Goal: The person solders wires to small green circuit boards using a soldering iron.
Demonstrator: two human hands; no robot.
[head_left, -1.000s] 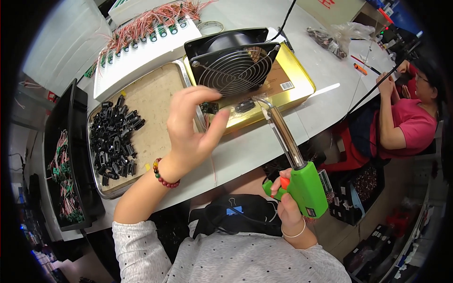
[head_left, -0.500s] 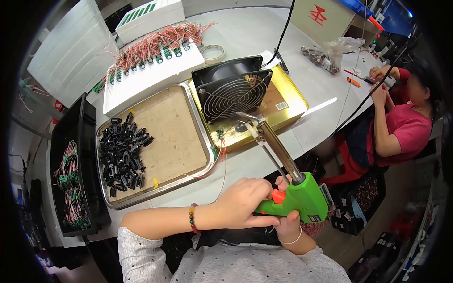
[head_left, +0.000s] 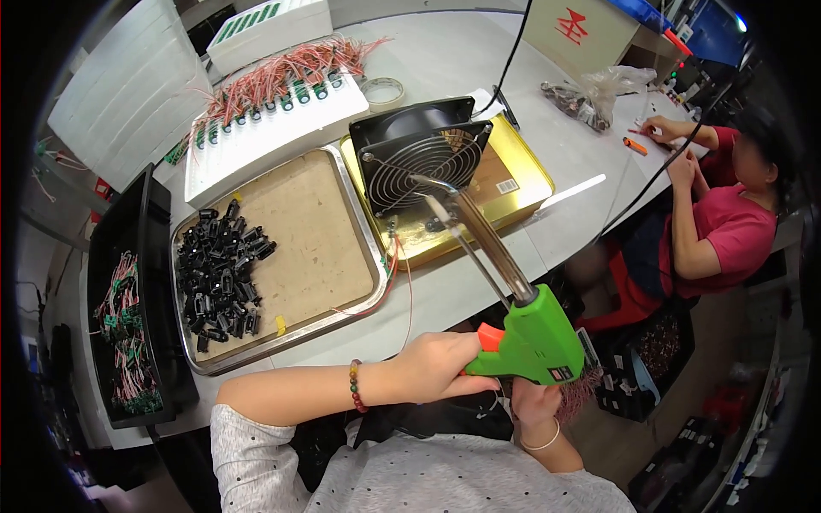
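Both hands now meet at the green soldering gun [head_left: 534, 338], tip at twelve o'clock.
Our left hand [head_left: 445, 363] and right hand [head_left: 534, 402] grip it; we should steady it over the gold tray [head_left: 522, 175].

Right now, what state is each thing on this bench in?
Green soldering gun: held in both hands, tip over the gold tray.
Left hand: at the gun's orange trigger.
Right hand: gripping the handle.
Fan: standing upright.
Steel tray: holding piled black parts.

White worktable [head_left: 479, 64] — cluttered, brightly lit
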